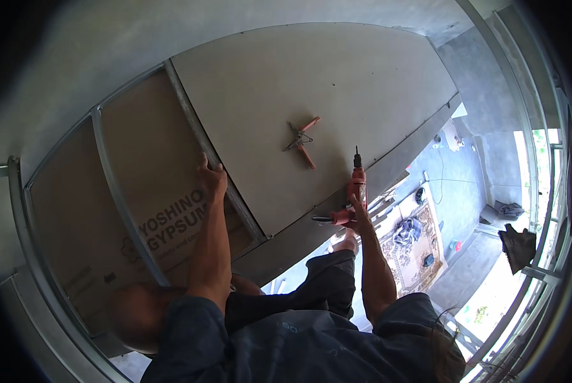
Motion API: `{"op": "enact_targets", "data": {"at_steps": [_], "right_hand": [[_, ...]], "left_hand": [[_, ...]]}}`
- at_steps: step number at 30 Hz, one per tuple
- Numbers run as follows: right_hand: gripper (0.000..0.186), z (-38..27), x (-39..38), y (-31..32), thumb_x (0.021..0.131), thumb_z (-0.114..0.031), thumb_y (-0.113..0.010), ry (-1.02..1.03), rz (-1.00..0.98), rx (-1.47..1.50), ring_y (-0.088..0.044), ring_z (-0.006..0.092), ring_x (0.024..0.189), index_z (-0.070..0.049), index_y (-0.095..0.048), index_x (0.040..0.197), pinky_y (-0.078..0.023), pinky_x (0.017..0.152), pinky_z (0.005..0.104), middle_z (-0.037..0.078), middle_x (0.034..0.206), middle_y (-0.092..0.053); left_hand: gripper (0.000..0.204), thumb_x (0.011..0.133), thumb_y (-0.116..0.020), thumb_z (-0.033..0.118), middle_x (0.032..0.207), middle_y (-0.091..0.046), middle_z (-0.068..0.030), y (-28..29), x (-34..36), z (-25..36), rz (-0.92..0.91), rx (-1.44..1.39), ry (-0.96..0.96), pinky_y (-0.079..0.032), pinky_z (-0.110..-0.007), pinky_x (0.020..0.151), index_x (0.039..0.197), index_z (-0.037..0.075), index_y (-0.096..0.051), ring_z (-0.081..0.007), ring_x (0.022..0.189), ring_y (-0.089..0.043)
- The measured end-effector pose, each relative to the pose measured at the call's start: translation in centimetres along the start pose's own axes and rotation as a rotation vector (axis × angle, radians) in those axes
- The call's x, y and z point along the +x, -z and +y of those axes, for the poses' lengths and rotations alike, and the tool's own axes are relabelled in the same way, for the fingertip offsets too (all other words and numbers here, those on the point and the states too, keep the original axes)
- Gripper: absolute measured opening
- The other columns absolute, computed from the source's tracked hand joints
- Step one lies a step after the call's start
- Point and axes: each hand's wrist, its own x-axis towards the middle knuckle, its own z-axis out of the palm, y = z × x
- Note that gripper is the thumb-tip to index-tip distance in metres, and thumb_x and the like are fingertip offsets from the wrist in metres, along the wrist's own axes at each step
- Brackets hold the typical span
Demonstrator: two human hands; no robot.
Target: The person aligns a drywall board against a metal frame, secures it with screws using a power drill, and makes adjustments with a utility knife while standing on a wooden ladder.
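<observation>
Just above the lower edge strip point(408, 148) of the pale board point(254, 83), slightly right of centre in my view, I have the red drill point(358, 181). Its long axis runs nearly straight up and down my picture, and the bit points toward the top, away from the wearer. The handle turns off sideways to the left, ending in a dark, rounded base. I see a body mostly in dull red, with a dark chuck and a thin dark bit at its front. I cannot tell from this angle whether the bit touches anything.

Of the two hands, I have the right hand point(356, 215) wrapped around the drill where handle meets body. The left hand point(214, 181) is on the metal stud point(191, 117) along the board's left edge, thumb uppermost; some fingers are hidden, so I cannot tell whether they close round it.

Between the hands and higher up, a tool with orange handles point(301, 138) lies on the pale board, its handles spread into a sideways V. Left of the stud I see brown board point(139, 121) with dark printing, divided by another metal stud point(115, 172). Well below, at right, a patterned rug point(435, 223) lies on the grey floor point(458, 175), with a crumpled cloth point(407, 231) on it.
</observation>
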Motion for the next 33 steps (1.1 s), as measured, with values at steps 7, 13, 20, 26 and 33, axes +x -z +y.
{"op": "enact_targets", "data": {"at_steps": [7,13,20,26,33], "right_hand": [[0.075,1.5,0.6,0.5,0.085,-0.061,-0.073,0.044,0.082,-0.023,-0.07,0.0362,0.087,-0.01,-0.043,0.132,-0.062,0.076,0.0555,0.014,0.103,-0.056],[0.077,1.4,1.5,0.9,0.082,-0.065,-0.073,-0.02,0.178,-0.057,-0.066,0.0295,0.076,-0.008,-0.048,0.129,-0.061,0.068,0.051,0.011,0.095,-0.058],[0.079,1.7,1.7,1.1,0.082,-0.072,-0.067,0.059,0.226,-0.099,-0.065,0.0246,0.073,-0.01,-0.051,0.129,-0.057,0.059,0.0417,0.009,0.09,-0.06],[0.084,1.8,2.1,2.6,0.082,-0.076,-0.062,0.225,0.313,-0.135,-0.068,0.0244,0.076,-0.001,-0.064,0.119,-0.056,0.059,0.0389,0.013,0.092,-0.066],[0.089,-0.1,0.5,0.0,0.087,-0.078,-0.052,0.182,0.385,-0.227,-0.066,0.0216,0.079,0.002,-0.063,0.125,-0.053,0.059,0.0369,0.011,0.093,-0.067]], "left_hand": [[0.061,0.093,-0.067,0.011,0.14,-0.05,-0.0286,-1.3,1.4,-2.4,0.066,-0.019,-0.043,-0.041,-0.047,0.113,0.148,0.0,-0.044,-0.044,0.131,-0.05],[0.066,0.091,-0.069,0.015,0.14,-0.05,-0.0292,0.2,0.8,-0.9,0.026,0.058,-0.023,-0.042,-0.049,0.112,0.149,0.0,-0.042,-0.044,0.131,-0.049],[0.066,0.093,-0.068,0.017,0.143,-0.048,-0.0278,0.6,0.7,-0.4,-0.024,0.102,0.069,-0.043,-0.049,0.112,0.151,0.002,-0.041,-0.0421,0.133,-0.049],[0.066,0.092,-0.069,0.016,0.143,-0.048,-0.0279,-0.8,0.9,-0.9,0.01,0.088,0.004,-0.044,-0.048,0.111,0.151,0.002,-0.041,-0.0421,0.133,-0.049],[0.066,0.088,-0.071,0.007,0.144,-0.045,-0.031,-1.2,2.1,-3.6,0.082,-0.027,-0.077,-0.041,-0.048,0.114,0.147,-0.004,-0.042,-0.0446,0.134,-0.047]]}}
